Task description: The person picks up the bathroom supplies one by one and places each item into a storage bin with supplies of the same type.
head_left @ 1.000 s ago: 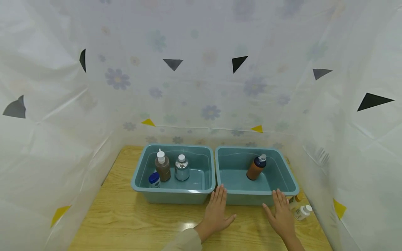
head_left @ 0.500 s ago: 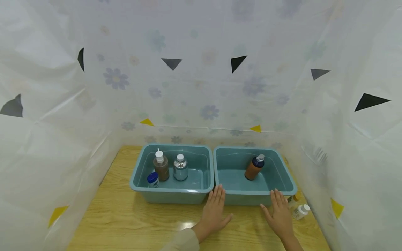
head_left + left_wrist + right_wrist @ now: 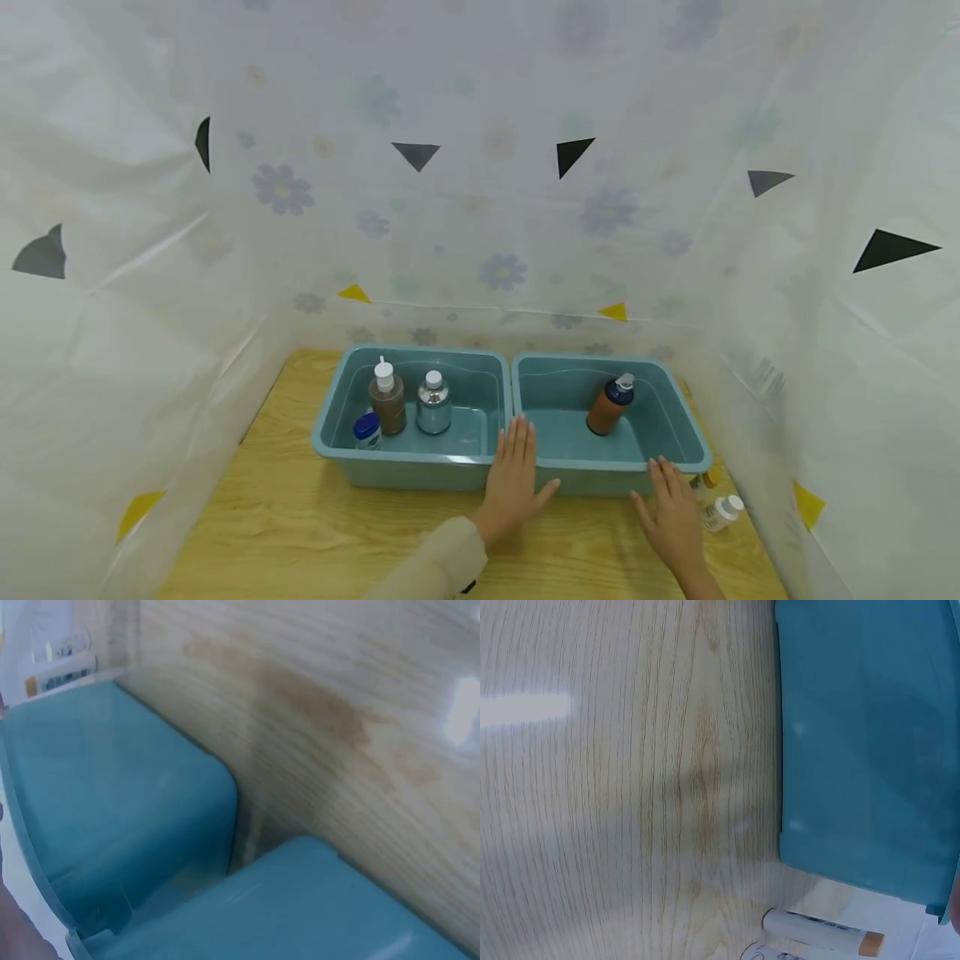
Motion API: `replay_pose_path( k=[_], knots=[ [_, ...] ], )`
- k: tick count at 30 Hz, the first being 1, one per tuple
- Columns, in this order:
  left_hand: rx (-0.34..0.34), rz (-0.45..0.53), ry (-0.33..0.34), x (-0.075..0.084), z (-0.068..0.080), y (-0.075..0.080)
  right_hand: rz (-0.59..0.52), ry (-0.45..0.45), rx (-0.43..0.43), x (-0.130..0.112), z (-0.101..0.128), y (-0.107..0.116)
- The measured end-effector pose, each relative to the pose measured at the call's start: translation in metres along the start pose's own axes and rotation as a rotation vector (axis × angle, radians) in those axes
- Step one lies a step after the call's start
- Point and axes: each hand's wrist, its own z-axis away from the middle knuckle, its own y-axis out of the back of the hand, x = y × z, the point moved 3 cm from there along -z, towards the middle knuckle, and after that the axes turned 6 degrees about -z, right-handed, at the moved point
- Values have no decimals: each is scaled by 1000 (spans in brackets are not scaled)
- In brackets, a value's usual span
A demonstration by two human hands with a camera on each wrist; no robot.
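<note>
Centrally, two rectangular teal plastic tubs with rounded corners and rolled rims are sitting side by side, touching, on a glossy pale wooden table (image 3: 300,517) with visible grain. Translucent white sheeting (image 3: 480,233) printed with faint flowers and marked with black, grey and yellow triangles is enclosing the table on three sides.

The left hand (image 3: 514,475) is lying flat with its fingers straight and together, thumb spread, the fingertips reaching over the near rims where the two tubs meet; it is gripping nothing. The right hand (image 3: 673,518) is also lying open, fingers extended and slightly spread, on the table, its fingertips at the near wall of the right tub (image 3: 600,482); it is holding nothing. A beige sleeve (image 3: 438,571) is covering the left forearm.

The left tub (image 3: 405,471) is holding three upright containers: a brown bottle (image 3: 387,400) with a white nozzle cap, a silvery bottle (image 3: 433,405) with a white screw cap, and a small blue-lidded jar (image 3: 367,431) in the near left corner. The right tub is holding one orange bottle (image 3: 609,405) with a dark blue collar and white pump, tilting rightward.

Two small bottles are lying on the table just right of the right hand: a white-capped one (image 3: 723,512) and an orange-capped one (image 3: 709,478), the latter partly hidden.
</note>
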Motion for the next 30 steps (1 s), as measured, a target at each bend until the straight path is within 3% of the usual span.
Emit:
replay_pose_path(
  k=[5,13,19,30],
  knots=[
    [-113,32,1,-2,-14,0,-24,-36,0,7,0,3],
    [-203,47,26,-8,-28,2,-27,-54,84,24,-3,17],
    [-257,40,37,-9,-33,-5,-54,-95,141,39,5,26],
    [-303,-30,48,-8,-37,-8,-66,-197,70,60,6,32]
  ],
)
